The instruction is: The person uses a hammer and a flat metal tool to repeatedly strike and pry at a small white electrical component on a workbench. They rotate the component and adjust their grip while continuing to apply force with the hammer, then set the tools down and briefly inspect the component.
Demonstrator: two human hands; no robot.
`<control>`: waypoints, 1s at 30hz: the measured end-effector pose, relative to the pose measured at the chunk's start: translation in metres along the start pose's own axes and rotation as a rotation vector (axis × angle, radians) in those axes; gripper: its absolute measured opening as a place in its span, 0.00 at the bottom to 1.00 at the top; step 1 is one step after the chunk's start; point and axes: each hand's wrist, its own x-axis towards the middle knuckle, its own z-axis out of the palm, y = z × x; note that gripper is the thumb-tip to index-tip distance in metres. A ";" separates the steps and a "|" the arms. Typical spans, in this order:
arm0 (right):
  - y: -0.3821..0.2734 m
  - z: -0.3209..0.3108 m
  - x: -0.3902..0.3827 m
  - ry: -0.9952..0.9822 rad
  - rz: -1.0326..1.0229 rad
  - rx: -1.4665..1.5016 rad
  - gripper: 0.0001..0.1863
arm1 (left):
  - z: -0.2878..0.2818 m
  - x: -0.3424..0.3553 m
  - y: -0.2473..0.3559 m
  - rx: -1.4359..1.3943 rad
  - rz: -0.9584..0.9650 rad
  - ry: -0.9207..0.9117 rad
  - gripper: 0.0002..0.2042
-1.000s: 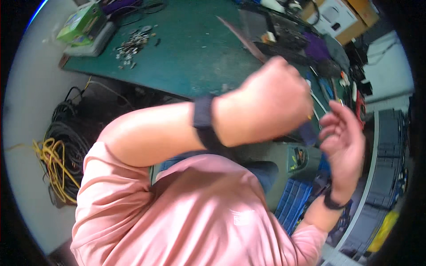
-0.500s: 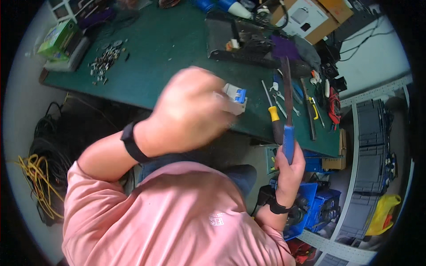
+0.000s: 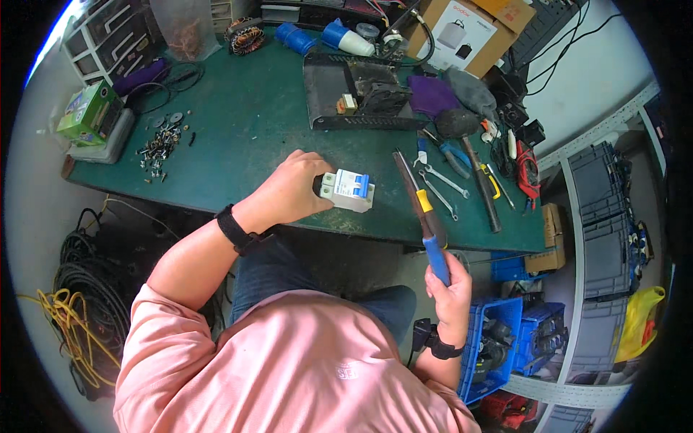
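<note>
My left hand [image 3: 294, 189] is closed on the left end of a white circuit breaker [image 3: 348, 190] with a blue toggle, just at the green table's front edge. Whether the breaker touches the tabletop I cannot tell. Lower right, my right hand [image 3: 449, 287] grips the blue handle of a file [image 3: 413, 189], whose long dark blade points up and away. Partly hidden behind the file is a screwdriver [image 3: 424, 203] with a yellow and black handle. Two wrenches [image 3: 442, 189] lie just right of them.
A hammer [image 3: 482, 189], pliers [image 3: 451, 155] and a red meter [image 3: 528, 173] lie at the right. A black metal housing [image 3: 325, 94] stands behind the breaker. Loose screws [image 3: 160, 148] are scattered at the left. Blue crates [image 3: 485, 382] stand beside my right arm.
My left hand has come down and left with the breaker, which now faces up more clearly. My right hand has lowered the file and swung its blade tip left. My head view has shifted.
</note>
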 end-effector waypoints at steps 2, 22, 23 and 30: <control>-0.008 0.000 -0.003 0.049 0.043 0.057 0.21 | -0.007 -0.002 0.012 0.005 -0.033 -0.001 0.22; -0.133 -0.040 0.029 0.086 -0.377 -0.388 0.13 | -0.026 0.044 0.040 0.190 0.073 -0.082 0.20; -0.134 -0.039 0.034 0.069 -0.416 -0.368 0.13 | -0.029 0.048 0.044 0.166 0.026 -0.138 0.21; -0.139 -0.041 0.065 0.002 -0.427 -0.426 0.11 | -0.026 0.062 0.046 0.149 -0.018 -0.249 0.25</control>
